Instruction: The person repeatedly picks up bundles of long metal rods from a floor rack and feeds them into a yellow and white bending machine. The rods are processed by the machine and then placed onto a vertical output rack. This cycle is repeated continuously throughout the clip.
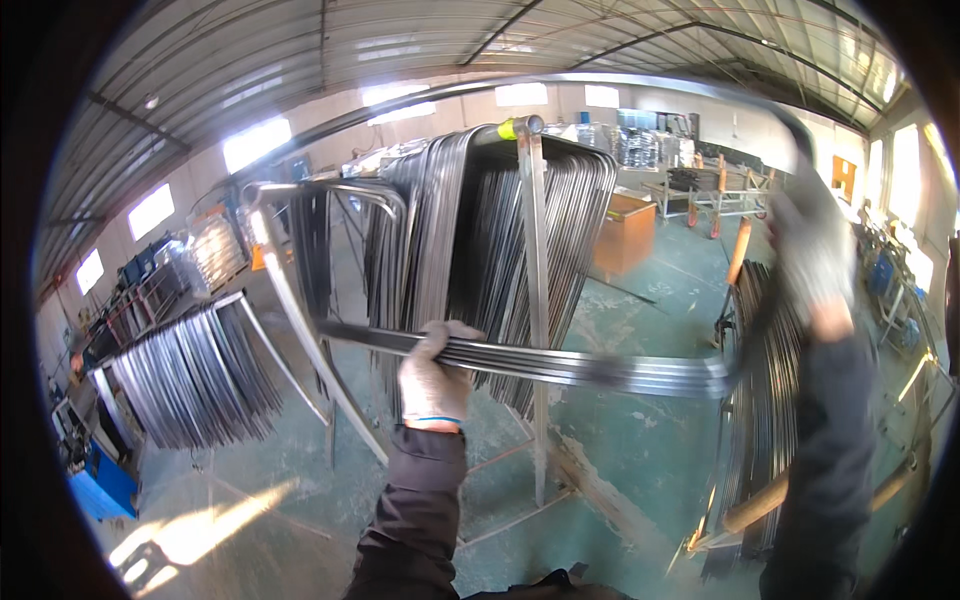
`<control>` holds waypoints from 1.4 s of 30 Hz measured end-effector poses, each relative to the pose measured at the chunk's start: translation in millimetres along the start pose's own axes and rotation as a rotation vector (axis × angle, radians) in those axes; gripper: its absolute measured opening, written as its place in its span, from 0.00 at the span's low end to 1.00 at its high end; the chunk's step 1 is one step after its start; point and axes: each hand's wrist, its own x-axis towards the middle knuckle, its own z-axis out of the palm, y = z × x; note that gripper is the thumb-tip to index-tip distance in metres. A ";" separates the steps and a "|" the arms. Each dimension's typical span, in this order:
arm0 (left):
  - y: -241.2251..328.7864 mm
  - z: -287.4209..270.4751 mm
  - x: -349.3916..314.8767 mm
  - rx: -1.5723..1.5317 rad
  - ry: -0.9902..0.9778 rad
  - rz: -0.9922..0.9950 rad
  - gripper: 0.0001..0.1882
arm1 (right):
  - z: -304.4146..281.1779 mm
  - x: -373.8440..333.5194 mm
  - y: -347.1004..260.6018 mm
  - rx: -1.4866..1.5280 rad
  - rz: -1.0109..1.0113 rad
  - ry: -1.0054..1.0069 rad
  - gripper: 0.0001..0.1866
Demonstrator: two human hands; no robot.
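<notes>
My left hand (435,375), in a pale work glove, is closed round a small bundle of bent metal tubes (570,366). Their lower lengths run side by side across the middle of the view, and a long upper length arches overhead with a rounded corner at the right. My right hand (815,245), also gloved, is at the right side of this bundle, closed on it; motion smears its fingers. Behind the held tubes, many similar bent tubes (430,230) hang close together on a metal rack (536,300). The rack's post end carries a yellow wrapping.
More bent tubes (195,375) hang on a lower rack at the left. Another stack of tubes (762,420) stands close at my right, beside wooden rollers (755,503). An orange-brown bin (625,235) and a wheeled frame (715,195) stand farther back. A blue box (103,482) is at lower left.
</notes>
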 end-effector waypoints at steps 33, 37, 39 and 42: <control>-485.5 193.0 -186.3 0.802 -0.407 -0.673 0.11 | -465.7 -469.5 573.4 -1.250 1.327 -0.268 0.57; -594.2 310.9 -249.0 0.846 -0.619 -0.601 0.08 | -492.9 -451.0 638.5 -1.250 1.440 -0.496 0.56; -629.7 341.7 -281.2 0.847 -0.727 -0.579 0.08 | -498.5 -452.7 654.6 -1.294 1.409 -0.578 0.50; -673.0 357.6 -323.5 0.937 -0.927 -0.463 0.09 | -503.0 -467.7 668.8 -1.233 1.353 -0.633 0.41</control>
